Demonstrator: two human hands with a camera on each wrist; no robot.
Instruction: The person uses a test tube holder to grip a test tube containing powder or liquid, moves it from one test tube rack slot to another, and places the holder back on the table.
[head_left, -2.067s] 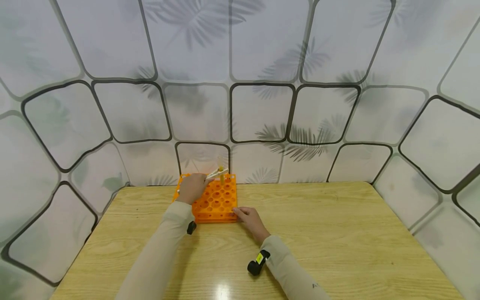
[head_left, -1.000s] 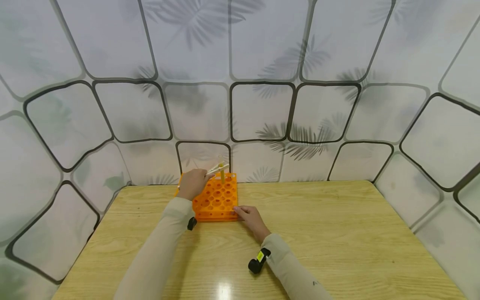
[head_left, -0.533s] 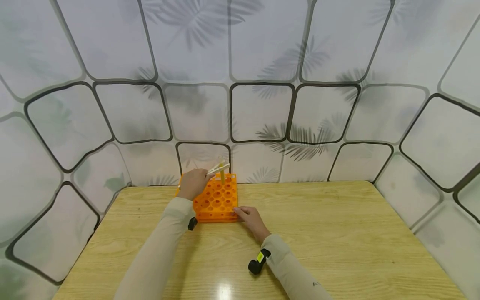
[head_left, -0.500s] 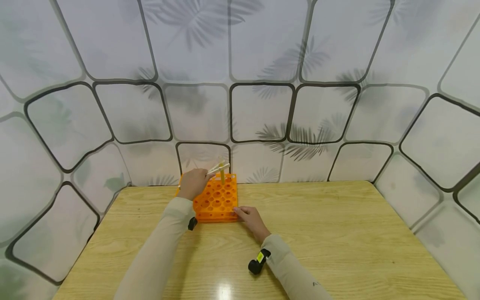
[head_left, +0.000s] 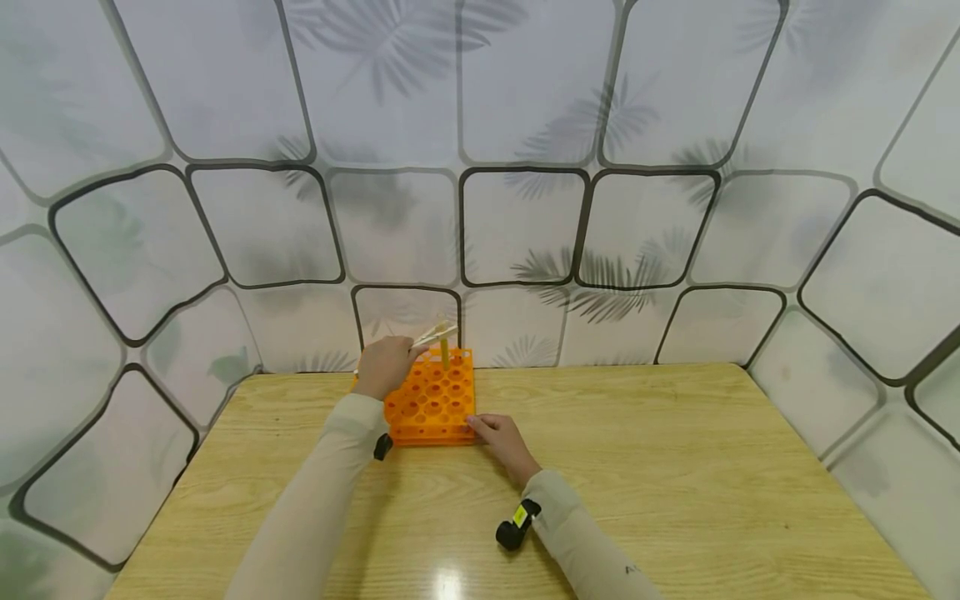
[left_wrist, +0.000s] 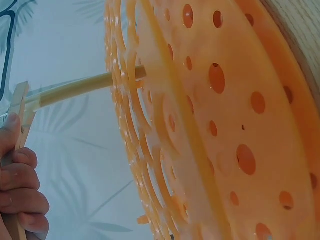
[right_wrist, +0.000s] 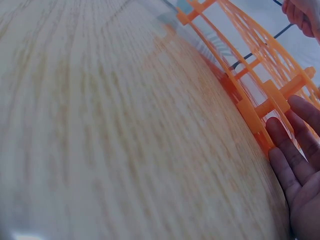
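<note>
My left hand (head_left: 385, 367) grips a wooden test tube clamp (left_wrist: 21, 102) by its handle. In the clamp's jaws is a test tube (left_wrist: 75, 91) with yellow content, over the back right of the orange test tube rack (head_left: 433, 408). In the left wrist view the tube slants, and its lower end reaches inside the rack's top grid. Extended fingers of my right hand (head_left: 508, 443) touch the rack's front right corner. The right wrist view has those fingers (right_wrist: 285, 160) lying against the rack's side, low by the table; the thumb is not clear there.
The rack stands on a wood-grain table (head_left: 645, 467), left of the middle and close to its back edge. Behind rises a pale patterned curtain or wall (head_left: 525, 225), which also runs along both sides. Several open holes show in the rack's top.
Compared with the earliest frame, my left hand, the clamp and the tube are slightly higher. Over the last half second they look almost still. My right hand and the rack keep their places.
</note>
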